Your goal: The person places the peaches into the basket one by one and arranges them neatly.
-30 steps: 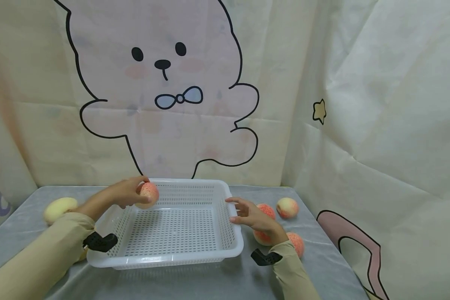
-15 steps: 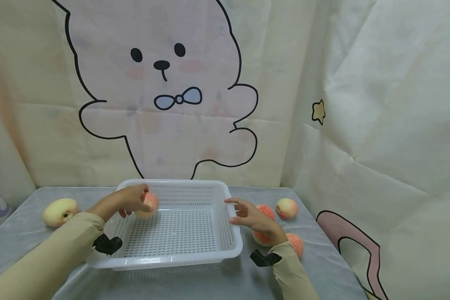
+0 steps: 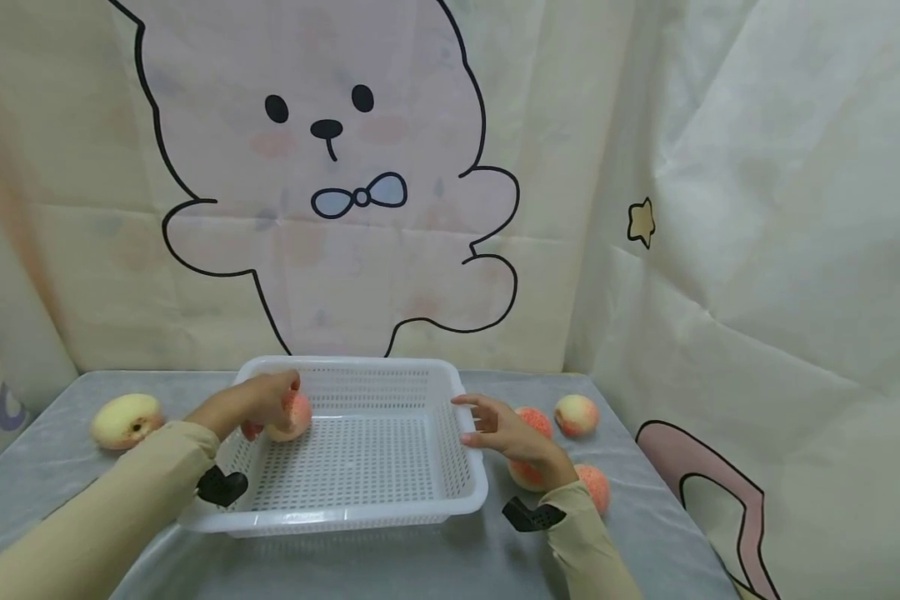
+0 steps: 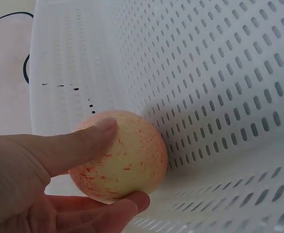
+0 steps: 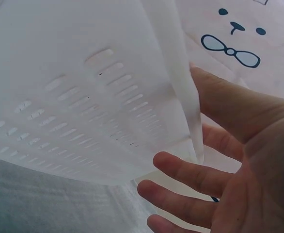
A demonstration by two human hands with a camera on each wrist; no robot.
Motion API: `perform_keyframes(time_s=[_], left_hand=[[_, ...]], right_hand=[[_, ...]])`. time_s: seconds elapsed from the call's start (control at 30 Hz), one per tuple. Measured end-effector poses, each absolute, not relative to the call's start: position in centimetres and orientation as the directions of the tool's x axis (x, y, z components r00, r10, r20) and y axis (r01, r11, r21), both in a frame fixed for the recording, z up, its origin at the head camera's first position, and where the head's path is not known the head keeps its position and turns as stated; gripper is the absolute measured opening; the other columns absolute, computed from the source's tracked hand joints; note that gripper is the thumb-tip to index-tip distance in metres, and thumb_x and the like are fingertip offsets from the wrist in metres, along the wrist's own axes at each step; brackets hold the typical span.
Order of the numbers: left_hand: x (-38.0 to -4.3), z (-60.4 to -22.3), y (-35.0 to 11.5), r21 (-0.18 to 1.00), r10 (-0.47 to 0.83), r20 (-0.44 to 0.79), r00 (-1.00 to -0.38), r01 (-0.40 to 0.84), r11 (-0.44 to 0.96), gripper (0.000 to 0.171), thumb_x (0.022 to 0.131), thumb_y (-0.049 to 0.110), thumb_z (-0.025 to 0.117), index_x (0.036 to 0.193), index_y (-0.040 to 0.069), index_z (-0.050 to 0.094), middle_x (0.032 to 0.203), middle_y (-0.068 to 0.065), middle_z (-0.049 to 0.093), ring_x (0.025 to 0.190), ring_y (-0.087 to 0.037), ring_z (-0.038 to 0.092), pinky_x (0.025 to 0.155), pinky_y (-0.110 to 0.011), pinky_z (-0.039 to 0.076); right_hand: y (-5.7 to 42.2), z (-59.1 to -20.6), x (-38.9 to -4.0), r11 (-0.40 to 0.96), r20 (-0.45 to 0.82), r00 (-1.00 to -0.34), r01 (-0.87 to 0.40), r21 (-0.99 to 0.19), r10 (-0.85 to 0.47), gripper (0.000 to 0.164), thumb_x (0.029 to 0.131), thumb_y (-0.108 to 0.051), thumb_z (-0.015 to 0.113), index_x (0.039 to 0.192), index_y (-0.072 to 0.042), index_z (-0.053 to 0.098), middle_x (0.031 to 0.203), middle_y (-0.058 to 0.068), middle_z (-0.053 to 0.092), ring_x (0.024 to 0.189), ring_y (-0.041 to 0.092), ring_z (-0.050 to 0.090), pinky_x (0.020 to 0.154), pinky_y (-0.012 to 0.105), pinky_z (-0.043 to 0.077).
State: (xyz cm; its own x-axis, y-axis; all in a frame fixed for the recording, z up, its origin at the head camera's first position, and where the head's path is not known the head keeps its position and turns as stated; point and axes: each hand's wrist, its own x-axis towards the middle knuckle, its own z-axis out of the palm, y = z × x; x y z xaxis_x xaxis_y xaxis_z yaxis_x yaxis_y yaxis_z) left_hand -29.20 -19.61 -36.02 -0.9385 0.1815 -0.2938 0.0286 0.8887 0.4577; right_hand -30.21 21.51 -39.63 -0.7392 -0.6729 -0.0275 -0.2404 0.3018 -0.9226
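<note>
My left hand [image 3: 266,398] grips a peach [image 3: 294,417] inside the white plastic basket [image 3: 330,521], at its left end. In the left wrist view the thumb lies over the yellow, red-speckled peach [image 4: 127,160] and the fingers curl beneath it, low by the slotted floor. My right hand [image 3: 506,429] touches the basket's right rim from outside. Seen from the right wrist, its thumb and a finger are at the rim [image 5: 185,92], while the other fingers [image 5: 181,199] spread loosely beside the wall.
A pale yellow peach [image 3: 126,421] lies left of the basket on the grey cloth-covered table [image 3: 390,567]. To the right are several peaches, one red-and-yellow peach [image 3: 576,415] farthest back, others partly behind the right hand. A curtain [image 3: 420,275] with a cartoon bear hangs behind.
My left hand has lowered the peach from rim height at the left into the basket. The right hand stays at the right rim.
</note>
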Motion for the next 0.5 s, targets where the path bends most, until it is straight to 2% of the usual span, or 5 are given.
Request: perform_keyframes(time_s=[0.2,0.37,0.5], left_hand=[[-28.8,-35.8,-19.6,0.446,0.158,-0.289,-0.944,0.014,0.895,0.059,0.085,0.007,0.077,0.135,0.001,0.048,0.096,-0.015,0.057,0.064,-0.021,0.053,0.049,-0.028,0.053],[-28.5,-35.6,-19.6,0.432,0.171,-0.285,-0.943,0.033,0.901,0.064,0.083,0.005,0.076,0.140,0.000,0.048,0.098,-0.015,0.057,0.067,-0.021,0.053,0.051,-0.029,0.054],[-28.4,-34.9,-19.8,0.419,0.206,-0.239,-0.949,0.090,0.903,0.059,0.089,0.012,0.073,0.141,-0.002,0.047,0.097,-0.014,0.056,0.068,-0.020,0.052,0.050,-0.029,0.055]], right_hand=[[21.4,-39.6,-30.1,0.270,0.005,-0.733,-0.256,-0.928,-0.680,0.068,0.097,-0.017,0.069,0.154,-0.003,0.035,0.142,0.029,0.055,0.115,0.026,0.066,0.092,0.040,0.059],[21.4,-40.0,-29.9,0.274,-0.018,-0.726,-0.237,-0.932,-0.688,0.070,0.097,-0.018,0.069,0.155,-0.002,0.033,0.143,0.029,0.053,0.113,0.028,0.066,0.092,0.041,0.059],[21.5,-40.1,-30.0,0.269,-0.015,-0.736,-0.228,-0.936,-0.677,0.070,0.097,-0.018,0.069,0.155,-0.003,0.033,0.142,0.030,0.053,0.112,0.027,0.066,0.092,0.041,0.059]])
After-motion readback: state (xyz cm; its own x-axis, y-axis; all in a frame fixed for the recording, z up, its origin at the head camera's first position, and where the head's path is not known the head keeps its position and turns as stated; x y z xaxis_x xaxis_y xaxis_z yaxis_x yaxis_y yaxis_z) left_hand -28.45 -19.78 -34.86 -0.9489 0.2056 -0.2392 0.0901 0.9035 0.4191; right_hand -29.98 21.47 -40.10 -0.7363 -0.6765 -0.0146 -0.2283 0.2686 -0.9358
